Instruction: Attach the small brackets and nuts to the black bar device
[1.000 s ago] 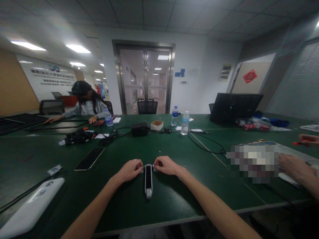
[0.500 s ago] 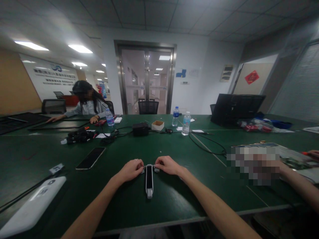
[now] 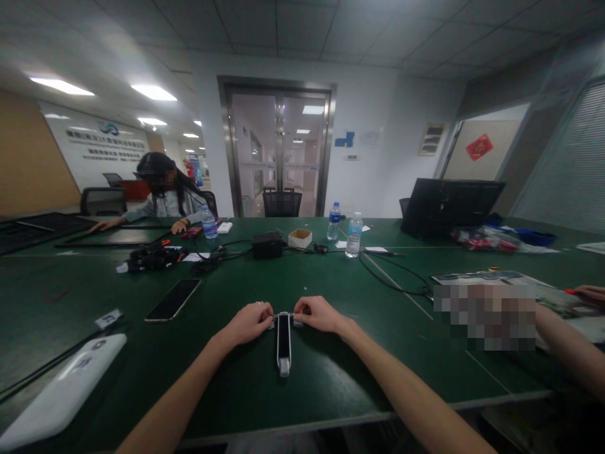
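A narrow black and silver device [image 3: 283, 340] lies lengthwise on the green table [image 3: 331, 284], pointing away from me. My left hand [image 3: 248, 323] is curled at its far left corner, fingers pinched against it. My right hand [image 3: 319, 313] pinches the far right corner the same way. Both fists rest on the tabletop. What the fingertips grip at the device's end is too small to make out.
A black phone [image 3: 172, 299] lies to the left, a white case [image 3: 61, 394] nearer still. Cables, a black adapter [image 3: 267, 244], a small box [image 3: 299, 238] and two water bottles [image 3: 352, 234] stand mid-table. A seated person is far left; another person's arm [image 3: 567, 343] reaches in at right.
My hands and the device have stayed put. The other person's hand at the right has shifted over their papers, and the view has drifted slightly.
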`<act>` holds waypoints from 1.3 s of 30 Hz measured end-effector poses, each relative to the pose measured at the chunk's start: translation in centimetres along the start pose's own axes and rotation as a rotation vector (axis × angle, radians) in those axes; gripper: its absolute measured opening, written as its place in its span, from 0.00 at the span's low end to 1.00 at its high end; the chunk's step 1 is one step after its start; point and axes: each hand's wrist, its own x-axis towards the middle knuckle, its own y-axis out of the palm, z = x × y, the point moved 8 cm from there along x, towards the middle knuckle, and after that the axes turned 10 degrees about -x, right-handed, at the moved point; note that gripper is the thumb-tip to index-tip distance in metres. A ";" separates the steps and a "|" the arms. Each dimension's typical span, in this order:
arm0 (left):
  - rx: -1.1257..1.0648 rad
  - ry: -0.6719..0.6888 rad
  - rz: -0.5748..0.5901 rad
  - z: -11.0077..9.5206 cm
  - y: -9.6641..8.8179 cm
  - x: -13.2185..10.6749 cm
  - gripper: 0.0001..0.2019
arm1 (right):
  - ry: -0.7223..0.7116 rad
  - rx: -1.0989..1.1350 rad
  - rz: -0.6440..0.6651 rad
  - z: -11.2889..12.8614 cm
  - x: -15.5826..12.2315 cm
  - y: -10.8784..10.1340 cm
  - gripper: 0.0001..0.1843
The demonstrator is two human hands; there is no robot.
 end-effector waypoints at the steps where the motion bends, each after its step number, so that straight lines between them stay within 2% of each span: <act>1: 0.004 0.003 -0.002 0.0 0.0 0.0 0.11 | -0.003 0.007 0.001 0.0 0.0 0.0 0.06; 24: -0.004 -0.026 0.015 0.3 0.2 0.0 0.10 | 0.020 -0.009 0.020 -0.1 -0.1 0.2 0.06; 39: 0.013 -0.028 0.023 -0.6 -0.3 -0.5 0.10 | 0.005 0.013 0.089 0.7 -0.4 0.0 0.05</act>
